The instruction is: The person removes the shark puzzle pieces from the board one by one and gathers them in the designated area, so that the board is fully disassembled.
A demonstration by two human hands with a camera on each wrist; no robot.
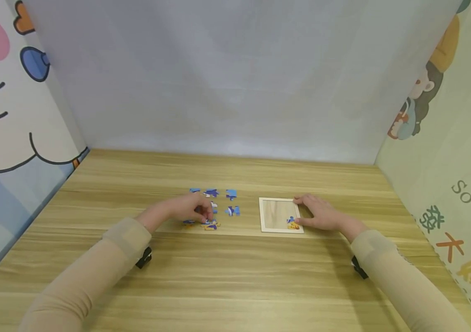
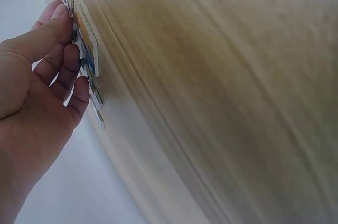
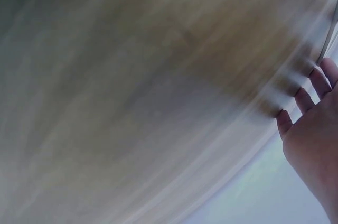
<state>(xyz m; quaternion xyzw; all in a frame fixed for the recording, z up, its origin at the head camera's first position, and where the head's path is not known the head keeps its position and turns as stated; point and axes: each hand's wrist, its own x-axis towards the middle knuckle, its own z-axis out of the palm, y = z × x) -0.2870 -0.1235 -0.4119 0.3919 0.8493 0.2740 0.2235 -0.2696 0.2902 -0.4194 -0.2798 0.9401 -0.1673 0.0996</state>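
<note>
In the head view my left hand (image 1: 193,208) is over a group of jigsaw puzzle pieces, left of the frame. Its thumb and curled index finger pinch at a blue-and-yellow puzzle piece (image 1: 211,227) low on the table; the fingertips partly cover the pieces. The left wrist view shows the left hand (image 2: 50,65) close against thin puzzle pieces (image 2: 88,39). My right hand (image 1: 320,213) rests with spread fingers along the right side of a pale square puzzle frame (image 1: 261,216). Its thumb touches near a yellow-and-blue piece (image 1: 292,223) in the frame's lower right corner.
More blue puzzle pieces lie behind and beside the left hand, among them one at the back (image 1: 231,193) and one with white (image 1: 232,211) nearer the frame. The wooden table (image 1: 235,281) ends at a pale cloth (image 1: 227,92); printed walls stand on both sides.
</note>
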